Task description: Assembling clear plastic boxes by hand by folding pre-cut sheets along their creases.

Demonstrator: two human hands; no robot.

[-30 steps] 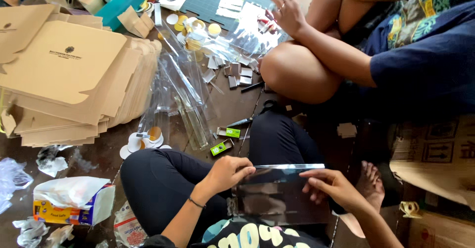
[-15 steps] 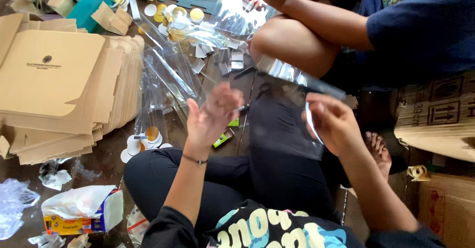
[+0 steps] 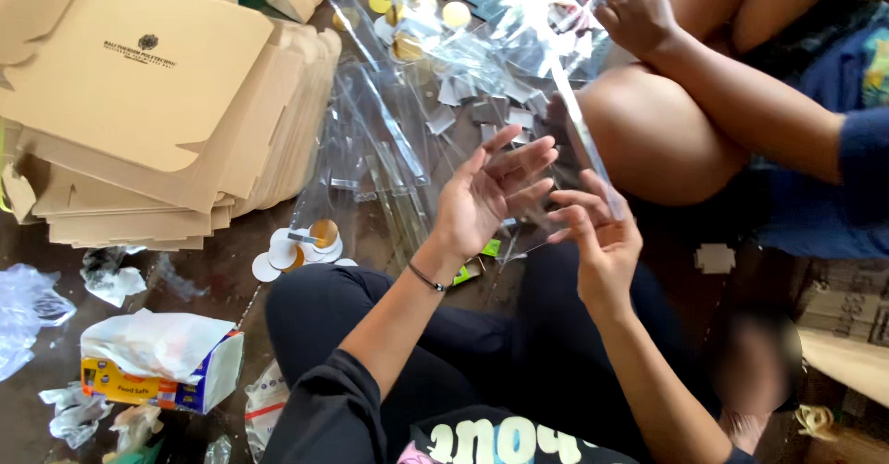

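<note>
Dark brown floor (image 3: 231,269), cluttered, person seated cross-legged on it. Far left: crumpled clear plastic scraps (image 3: 28,311), below them an open box of wraps (image 3: 157,371) with white film spilling out. Above that, a stack of flat tan cardboard boxes (image 3: 148,103), unfolded, fanned at the edges. Just right of the stack's lower corner, a small pile of round white and gold stickers (image 3: 301,246) lies on the floor. Centre: heap of clear plastic sleeves (image 3: 389,149) spread across the floor, more round stickers (image 3: 407,10) at the top edge beyond them. Left hand (image 3: 486,195) raised over the lap, palm open, fingers spread and upright, holding nothing firmly; fingertips touch the near face of a clear plastic sheet (image 3: 579,140). Right hand (image 3: 597,237) just beside it, thumb and fingers pinched on the sheet's lower edge, so its grip is narrow and holds the sheet, which stands tilted up edge-on between both hands. Right: another person's hand (image 3: 639,10) rests on a bare knee (image 3: 648,135), touching plastic at the top.
</note>
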